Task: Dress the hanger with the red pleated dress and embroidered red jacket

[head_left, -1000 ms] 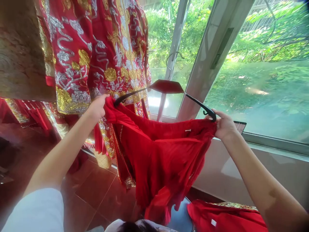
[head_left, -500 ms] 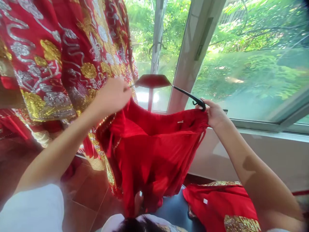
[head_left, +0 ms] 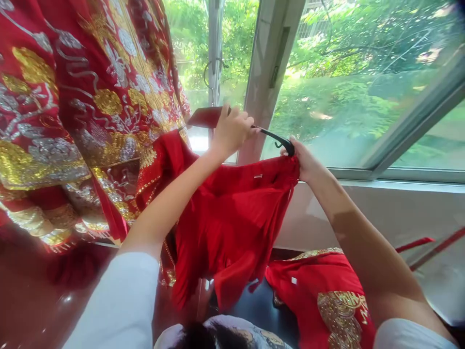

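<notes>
A red garment (head_left: pixel 232 218) with gold beaded trim hangs in front of me from a thin black clothes hanger (head_left: pixel 271 133). A dark red panel (head_left: pixel 205 117) sits on the hanger's middle. My left hand (head_left: pixel 234 128) is closed around the hanger at the right side of this panel, its fingers curled. At the hanger's right end, my right hand (head_left: pixel 303 160) pinches the black tip together with the garment's gathered upper edge. The garment's left shoulder lies over the hanger's left end. Part of the cloth is hidden behind my left forearm.
Red robes (head_left: pixel 109 97) with gold and silver embroidery hang at the left. Another red garment (head_left: pixel 319 276) with gold embroidery lies below on a dark surface (head_left: pixel 250 315). Ahead stand the window frame (head_left: pixel 272 63) and its sill (head_left: pixel 399 184). A wire hook (head_left: pixel 206 72) shows near the panes.
My left hand has left the garment's left shoulder and moved right along the hanger to its middle. My right hand keeps its hold at the right end. The view has shifted right.
</notes>
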`<state>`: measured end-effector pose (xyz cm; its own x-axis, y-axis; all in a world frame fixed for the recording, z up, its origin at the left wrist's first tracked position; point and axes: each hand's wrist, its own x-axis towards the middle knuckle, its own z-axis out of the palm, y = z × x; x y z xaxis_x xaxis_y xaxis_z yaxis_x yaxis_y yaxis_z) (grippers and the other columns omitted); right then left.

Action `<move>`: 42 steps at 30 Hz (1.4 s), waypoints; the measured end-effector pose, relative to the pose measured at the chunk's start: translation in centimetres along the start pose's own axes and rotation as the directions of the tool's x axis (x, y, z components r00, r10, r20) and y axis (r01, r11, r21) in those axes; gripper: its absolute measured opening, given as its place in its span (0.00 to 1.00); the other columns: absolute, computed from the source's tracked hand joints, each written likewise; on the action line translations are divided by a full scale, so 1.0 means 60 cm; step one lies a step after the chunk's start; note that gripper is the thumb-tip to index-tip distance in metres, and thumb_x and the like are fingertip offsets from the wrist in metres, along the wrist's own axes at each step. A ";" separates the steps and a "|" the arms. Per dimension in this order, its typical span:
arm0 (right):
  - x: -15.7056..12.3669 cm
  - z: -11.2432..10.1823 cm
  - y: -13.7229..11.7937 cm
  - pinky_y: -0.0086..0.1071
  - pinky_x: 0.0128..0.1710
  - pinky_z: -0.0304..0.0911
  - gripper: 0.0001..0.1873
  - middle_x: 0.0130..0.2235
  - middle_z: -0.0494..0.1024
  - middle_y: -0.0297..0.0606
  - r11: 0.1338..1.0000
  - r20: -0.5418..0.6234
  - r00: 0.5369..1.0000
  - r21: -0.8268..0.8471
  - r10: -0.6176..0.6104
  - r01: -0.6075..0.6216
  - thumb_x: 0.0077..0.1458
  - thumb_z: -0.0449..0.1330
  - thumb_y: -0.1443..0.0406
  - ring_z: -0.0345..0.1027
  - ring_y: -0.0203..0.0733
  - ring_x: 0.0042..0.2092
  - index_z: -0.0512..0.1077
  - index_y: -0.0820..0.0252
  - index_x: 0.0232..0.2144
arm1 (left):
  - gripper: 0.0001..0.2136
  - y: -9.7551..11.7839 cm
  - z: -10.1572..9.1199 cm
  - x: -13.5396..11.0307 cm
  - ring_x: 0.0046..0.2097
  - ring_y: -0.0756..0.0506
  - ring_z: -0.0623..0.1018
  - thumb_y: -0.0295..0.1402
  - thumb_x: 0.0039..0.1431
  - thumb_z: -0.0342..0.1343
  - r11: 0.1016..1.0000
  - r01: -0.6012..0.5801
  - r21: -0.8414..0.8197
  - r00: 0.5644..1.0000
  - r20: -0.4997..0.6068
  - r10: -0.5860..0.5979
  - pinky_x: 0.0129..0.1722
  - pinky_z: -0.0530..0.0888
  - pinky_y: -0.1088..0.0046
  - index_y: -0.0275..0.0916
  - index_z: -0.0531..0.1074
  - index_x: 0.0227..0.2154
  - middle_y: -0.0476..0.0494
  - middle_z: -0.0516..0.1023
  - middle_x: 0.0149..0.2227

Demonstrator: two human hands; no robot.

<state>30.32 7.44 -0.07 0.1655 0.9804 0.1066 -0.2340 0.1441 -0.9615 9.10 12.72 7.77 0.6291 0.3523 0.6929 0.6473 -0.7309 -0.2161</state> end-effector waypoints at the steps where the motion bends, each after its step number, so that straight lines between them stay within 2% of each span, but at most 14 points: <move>1: -0.004 -0.008 -0.003 0.25 0.13 0.53 0.29 0.15 0.63 0.27 0.998 0.036 0.999 -0.056 -0.010 0.012 0.41 0.65 0.40 0.57 0.30 0.15 0.64 0.57 0.22 | 0.16 -0.005 0.008 0.001 0.55 0.36 0.69 0.35 0.66 0.44 1.000 -0.007 -0.023 1.000 -0.012 0.007 0.59 0.57 0.51 0.35 0.76 0.41 0.31 0.77 0.43; 4: -0.020 -0.035 -0.019 0.25 0.15 0.59 0.33 0.18 0.71 0.29 0.973 0.174 0.984 -0.222 -0.026 0.065 0.30 0.70 0.41 0.64 0.33 0.18 0.72 0.60 0.30 | 0.16 -0.011 0.014 -0.001 0.53 0.36 0.71 0.34 0.66 0.44 0.997 -0.032 -0.077 0.997 -0.071 0.026 0.59 0.57 0.50 0.36 0.78 0.39 0.33 0.77 0.38; 7: -0.030 -0.051 -0.047 0.27 0.22 0.67 0.33 0.25 0.78 0.32 0.912 0.226 0.974 -0.406 0.030 0.066 0.20 0.78 0.61 0.72 0.37 0.25 0.75 0.61 0.35 | 0.17 -0.010 0.006 -0.002 0.51 0.37 0.72 0.34 0.66 0.43 0.993 -0.049 -0.103 0.993 -0.112 0.037 0.59 0.57 0.50 0.38 0.78 0.37 0.36 0.77 0.34; 12: -0.012 -0.039 -0.120 0.27 0.26 0.68 0.17 0.25 0.78 0.36 0.882 0.024 0.996 -0.464 -0.085 0.086 0.30 0.73 0.72 0.71 0.35 0.27 0.76 0.64 0.28 | 0.16 -0.007 0.007 0.007 0.49 0.37 0.72 0.35 0.65 0.45 0.992 -0.038 -0.121 0.993 -0.115 0.024 0.60 0.55 0.48 0.39 0.79 0.35 0.38 0.78 0.31; 16: 0.000 0.006 -0.203 0.28 0.31 0.66 0.10 0.22 0.72 0.31 0.810 -0.171 0.907 -0.535 -0.384 0.242 0.40 0.65 0.78 0.68 0.30 0.27 0.72 0.61 0.24 | 0.16 -0.001 0.018 0.017 0.50 0.36 0.72 0.34 0.64 0.46 0.998 0.026 -0.065 0.995 -0.092 -0.032 0.61 0.54 0.47 0.37 0.80 0.35 0.36 0.79 0.33; 19: -0.017 0.072 -0.224 0.34 0.31 0.67 0.09 0.24 0.73 0.35 0.539 -0.117 0.769 -0.778 -0.628 0.322 0.44 0.66 0.72 0.69 0.39 0.32 0.72 0.54 0.27 | 0.16 0.003 0.025 0.023 0.50 0.35 0.72 0.34 0.64 0.47 0.998 0.053 0.024 0.996 -0.077 -0.051 0.61 0.55 0.47 0.34 0.80 0.37 0.32 0.80 0.36; 22: -0.051 0.157 -0.165 0.38 0.34 0.66 0.04 0.32 0.77 0.41 0.133 0.069 0.671 -0.960 -0.738 0.246 0.50 0.60 0.68 0.71 0.46 0.37 0.73 0.56 0.32 | 0.17 0.003 0.032 0.025 0.51 0.35 0.72 0.33 0.64 0.46 0.998 0.046 0.037 0.996 -0.077 -0.043 0.61 0.55 0.48 0.32 0.80 0.38 0.31 0.80 0.36; 25: -0.087 0.220 -0.063 0.35 0.32 0.60 0.15 0.33 0.77 0.47 -0.253 0.241 0.807 -0.960 -0.539 0.117 0.53 0.49 0.75 0.71 0.47 0.35 0.70 0.65 0.41 | 0.20 -0.003 0.029 0.013 0.53 0.36 0.71 0.32 0.65 0.40 0.998 0.011 0.056 1.000 -0.025 -0.009 0.63 0.54 0.48 0.33 0.78 0.42 0.32 0.79 0.40; 27: -0.103 0.236 -0.017 0.34 0.30 0.57 0.15 0.33 0.77 0.49 -0.381 0.302 0.863 -0.914 -0.404 0.142 0.57 0.47 0.73 0.71 0.48 0.34 0.67 0.67 0.46 | 0.21 -0.008 0.013 -0.011 0.57 0.34 0.68 0.32 0.63 0.39 0.998 -0.005 0.058 1.000 0.014 0.004 0.64 0.53 0.47 0.36 0.74 0.49 0.33 0.77 0.49; 31: -0.104 0.221 -0.034 0.36 0.31 0.59 0.20 0.32 0.76 0.48 -0.257 0.262 0.840 -0.954 -0.475 0.153 0.60 0.54 0.56 0.70 0.50 0.34 0.66 0.65 0.46 | 0.30 -0.012 -0.045 -0.116 0.67 0.31 0.54 0.38 0.56 0.45 0.982 0.186 0.019 0.974 -0.132 -0.182 0.63 0.53 0.37 0.46 0.54 0.64 0.44 0.65 0.63; 33: -0.083 0.207 -0.074 0.39 0.34 0.61 0.22 0.34 0.76 0.47 -0.144 0.235 0.779 -0.972 -0.582 0.186 0.57 0.56 0.53 0.70 0.51 0.37 0.67 0.64 0.46 | 0.31 -0.014 -0.065 -0.185 0.67 0.30 0.54 0.40 0.57 0.47 0.919 0.392 0.028 0.895 -0.244 -0.374 0.65 0.49 0.41 0.41 0.54 0.65 0.37 0.61 0.65; 35: -0.048 0.199 -0.109 0.41 0.37 0.63 0.20 0.35 0.76 0.46 -0.049 0.261 0.744 -0.955 -0.616 0.294 0.55 0.60 0.54 0.69 0.51 0.40 0.70 0.62 0.43 | 0.34 -0.019 -0.064 -0.248 0.66 0.28 0.56 0.44 0.58 0.49 0.802 0.595 0.057 0.769 -0.329 -0.548 0.65 0.50 0.44 0.32 0.54 0.64 0.27 0.59 0.64; 38: 0.012 0.209 -0.132 0.39 0.36 0.65 0.15 0.32 0.74 0.44 0.204 0.347 0.820 -0.856 -0.455 0.475 0.53 0.63 0.54 0.69 0.47 0.38 0.72 0.60 0.35 | 0.35 -0.037 -0.039 -0.306 0.63 0.25 0.59 0.43 0.58 0.50 0.684 0.718 0.128 0.685 -0.298 -0.664 0.61 0.56 0.45 0.25 0.54 0.63 0.20 0.58 0.63; 42: 0.058 0.244 -0.122 0.32 0.26 0.59 0.16 0.23 0.66 0.37 0.566 0.375 0.899 -0.700 -0.227 0.435 0.55 0.62 0.54 0.61 0.36 0.27 0.68 0.59 0.26 | 0.23 -0.080 -0.040 -0.327 0.51 0.29 0.74 0.33 0.60 0.41 0.591 0.801 0.095 0.599 -0.151 -0.787 0.49 0.69 0.53 0.32 0.63 0.56 0.23 0.69 0.55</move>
<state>18.61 11.78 11.04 -0.1576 0.8989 0.4088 0.6106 0.4140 -0.6751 -7.36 7.90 -3.11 -0.1975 0.6977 0.6887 0.9274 -0.0948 0.3620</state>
